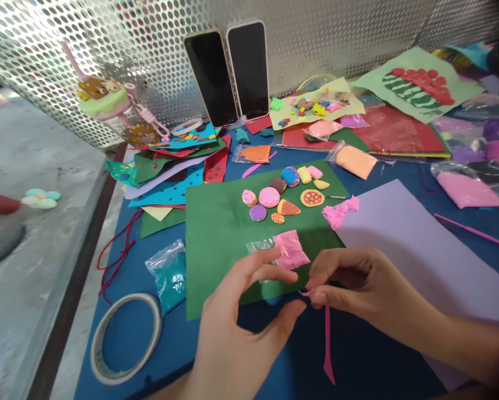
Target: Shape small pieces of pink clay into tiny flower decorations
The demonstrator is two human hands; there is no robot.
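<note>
My left hand (241, 322) is open over the front edge of the green paper sheet (220, 244), thumb and fingers curved apart with nothing between them. My right hand (353, 278) faces it, thumb and fingertips pinched on a small thin bit of pink clay (305, 293). Below the right thumb a pink plastic clay tool (328, 344) points down; whether it is held or lies there, I cannot tell. A bag of pink clay (291, 250) lies just beyond my fingers. Small clay foods, among them a pizza (312, 198) and a pink disc (269, 197), sit farther back on the green sheet.
A tape roll (126, 339) and a bag of teal clay (172, 278) lie at left. Purple paper (399, 222) spreads at right, with pink clay crumbs (341, 211) near its corner. Two phones (249, 69) lean on the perforated metal wall. Cut papers (170, 178) pile up at back left.
</note>
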